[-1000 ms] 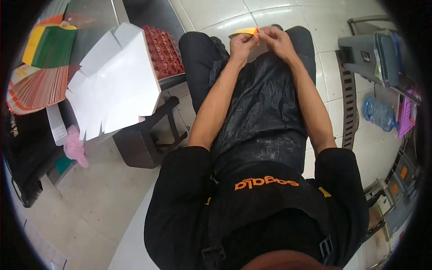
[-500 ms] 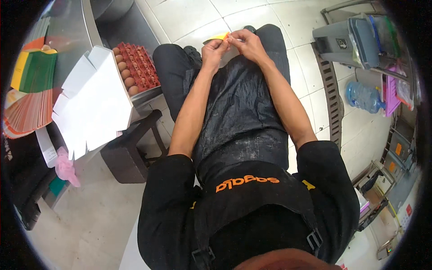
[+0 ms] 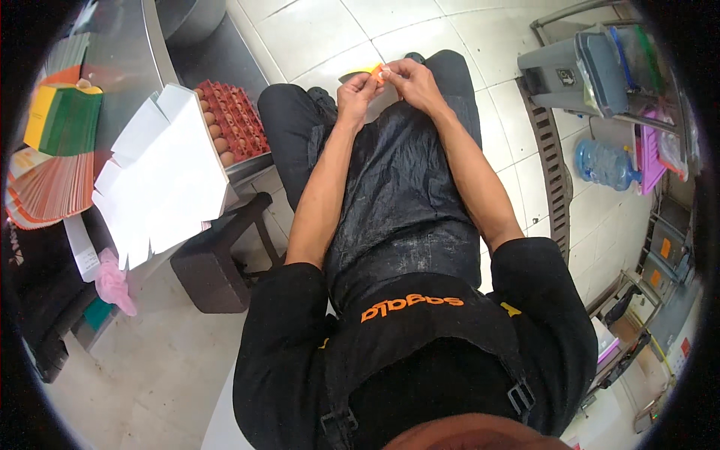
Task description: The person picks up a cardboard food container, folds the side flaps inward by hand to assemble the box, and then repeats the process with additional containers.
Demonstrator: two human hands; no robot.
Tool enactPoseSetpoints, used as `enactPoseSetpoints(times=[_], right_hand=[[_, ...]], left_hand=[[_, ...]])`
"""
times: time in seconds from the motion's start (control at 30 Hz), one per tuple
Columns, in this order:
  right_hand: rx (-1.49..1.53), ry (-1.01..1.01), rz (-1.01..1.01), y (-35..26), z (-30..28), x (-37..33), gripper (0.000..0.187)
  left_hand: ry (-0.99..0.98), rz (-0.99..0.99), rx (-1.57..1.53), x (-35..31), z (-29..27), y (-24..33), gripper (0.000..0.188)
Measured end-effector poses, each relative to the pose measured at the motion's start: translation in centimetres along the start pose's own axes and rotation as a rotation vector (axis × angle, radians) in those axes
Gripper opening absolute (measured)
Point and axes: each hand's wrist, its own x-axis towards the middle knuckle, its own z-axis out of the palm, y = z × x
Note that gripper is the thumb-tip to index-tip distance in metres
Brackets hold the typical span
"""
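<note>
Between my hands, above my lap, is a small orange-and-yellow piece of card [image 3: 377, 73], its pale side turned partly toward me. Most of its shape is hidden by the fingers. My left hand [image 3: 355, 99] pinches it from the left, with a yellow strip showing beyond the fingertips. From the other side my right hand [image 3: 417, 82] has thumb and fingers closed on its orange edge. A black apron [image 3: 405, 195] covers my lap below both hands.
To the left, a metal table [image 3: 124, 82] bears cut white card sheets [image 3: 161, 180], fanned orange cards [image 3: 64, 187] and green-yellow cards [image 3: 64, 116]. Nearby are a red tray of eggs [image 3: 229, 124] and a dark stool [image 3: 210, 274]. On the right stand a grey bin [image 3: 566, 71] and a blue water bottle [image 3: 606, 165].
Both hands have shifted slightly, and the fingers have moved along the card. More of its orange part shows now. The whole view has drifted a little.
</note>
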Motion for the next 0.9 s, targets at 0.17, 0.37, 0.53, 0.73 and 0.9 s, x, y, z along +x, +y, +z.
enactPoseSetpoints(times=[0.17,0.37,0.53,0.73,0.9], right_hand=[[-0.073,0.058,-0.122,-0.6,0.6,-0.6,0.026],[-0.09,0.099,-0.185,-0.8,0.7,0.4,0.024],[-0.089,0.109,-0.238,-1.4,-0.1,1.9,0.022],[-0.215,-0.059,-0.281,1.4,0.5,0.3,0.018],[0.06,-0.114,-0.325,2.9,1.7,-1.5,0.02]], left_hand=[[-0.018,-0.002,0.02,0.0,-0.8,-0.4,0.014],[-0.028,-0.007,0.035,1.3,-0.9,-0.3,0.014],[-0.03,-0.004,0.042,2.6,-0.2,1.0,0.013],[0.116,0.118,0.367,0.9,-1.2,-1.5,0.022],[0.07,-0.037,0.153,-0.2,-2.5,-2.6,0.018]])
